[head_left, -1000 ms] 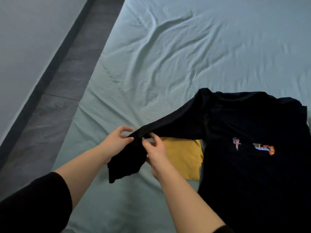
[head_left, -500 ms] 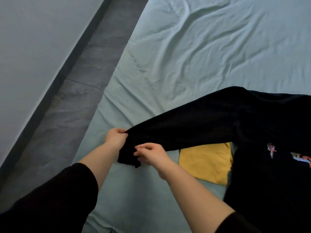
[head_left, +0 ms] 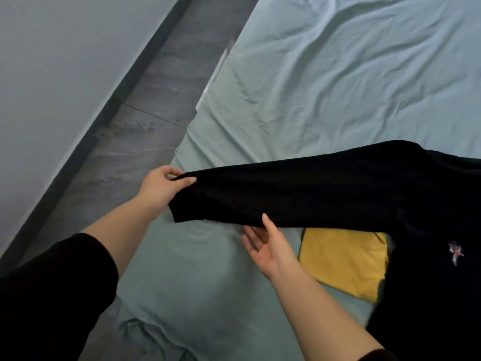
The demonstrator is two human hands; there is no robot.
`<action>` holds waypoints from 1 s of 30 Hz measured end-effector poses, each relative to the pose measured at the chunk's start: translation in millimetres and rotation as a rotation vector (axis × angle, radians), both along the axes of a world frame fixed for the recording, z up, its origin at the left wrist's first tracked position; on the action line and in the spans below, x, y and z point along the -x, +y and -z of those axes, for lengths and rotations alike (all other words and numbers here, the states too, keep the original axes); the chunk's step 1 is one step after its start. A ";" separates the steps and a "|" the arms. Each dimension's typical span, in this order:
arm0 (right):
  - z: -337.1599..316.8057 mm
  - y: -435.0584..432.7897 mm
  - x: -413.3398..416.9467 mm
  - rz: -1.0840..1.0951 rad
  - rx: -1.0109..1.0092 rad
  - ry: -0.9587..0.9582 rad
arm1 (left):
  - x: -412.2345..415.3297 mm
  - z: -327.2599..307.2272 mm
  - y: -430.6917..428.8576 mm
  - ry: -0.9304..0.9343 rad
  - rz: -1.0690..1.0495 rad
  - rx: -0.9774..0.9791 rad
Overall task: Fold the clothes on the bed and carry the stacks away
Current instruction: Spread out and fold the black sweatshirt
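Black shirt [head_left: 338, 194] with a chest print lies at 3 o'clock on the bed [head_left: 338, 87]; I see the left hand [head_left: 160, 190] pinching its outstretched cuff [head_left: 187, 199]. The right hand [head_left: 270, 248], pinching earlier, now spreads flat underneath.

Left hand [head_left: 162, 190], mid-left of the frame, pinches the black sleeve [head_left: 299, 194] between thumb and fingers, forearm bare. Right hand [head_left: 268, 247], lower centre, lies palm-up, fingers loosely extended.

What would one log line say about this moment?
left hand: pinches black shirt sleeve end | right hand: palm up beneath sleeve | yellow garment: folded on bed
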State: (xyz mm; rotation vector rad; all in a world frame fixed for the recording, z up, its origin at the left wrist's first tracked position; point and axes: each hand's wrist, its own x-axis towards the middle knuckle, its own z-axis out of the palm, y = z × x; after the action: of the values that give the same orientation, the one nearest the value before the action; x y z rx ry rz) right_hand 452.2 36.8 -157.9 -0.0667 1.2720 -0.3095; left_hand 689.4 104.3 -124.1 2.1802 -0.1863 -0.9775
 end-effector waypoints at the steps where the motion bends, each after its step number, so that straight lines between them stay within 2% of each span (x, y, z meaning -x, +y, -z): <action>1: 1.0 0.0 -1.5 -0.020 0.005 0.009 | -6.2 2.5 -1.4 0.000 -0.016 0.010; 4: 11.8 0.3 1.5 -0.096 0.047 0.071 | -7.0 22.1 3.6 0.108 -0.102 0.001; 7: 16.2 3.2 3.4 -0.117 0.064 0.049 | 15.3 38.8 17.4 0.263 -0.316 0.071; 8: 16.0 5.5 3.0 -0.105 0.050 0.022 | 23.6 42.7 21.7 0.237 -0.326 0.068; 11: 15.7 14.0 -1.9 -0.088 0.001 -0.049 | 38.7 49.2 27.1 0.057 -0.164 -0.020; 13: 19.7 18.0 -6.4 -0.133 0.006 -0.012 | 36.2 53.2 29.5 -0.062 -0.132 -0.058; 16: 21.9 12.5 -17.0 -0.268 0.054 0.158 | 31.2 57.2 32.8 -0.105 -0.126 -0.064; 19: 9.9 4.2 -22.2 -0.626 0.166 0.346 | 36.7 50.2 32.9 0.002 -0.208 -0.003; 21: -3.7 6.1 -18.7 -0.791 0.303 0.379 | 46.4 38.4 31.7 0.064 -0.250 0.039; 25: -27.1 13.0 -17.4 -0.551 0.594 0.237 | 78.1 12.4 24.5 0.126 -0.303 0.198; 27: -37.9 15.1 -24.5 -0.513 0.572 0.096 | 100.9 0.8 18.9 0.191 -0.310 0.272; 30: -45.8 15.8 -29.5 -0.485 0.399 -0.103 | 139.8 -14.8 5.9 0.312 -0.240 0.369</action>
State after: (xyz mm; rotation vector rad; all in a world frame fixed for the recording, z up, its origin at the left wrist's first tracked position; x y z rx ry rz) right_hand 481.8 52.6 -112.1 -0.6806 1.0379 -0.1397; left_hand 549.6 110.2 -109.2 1.6493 0.0413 -1.0373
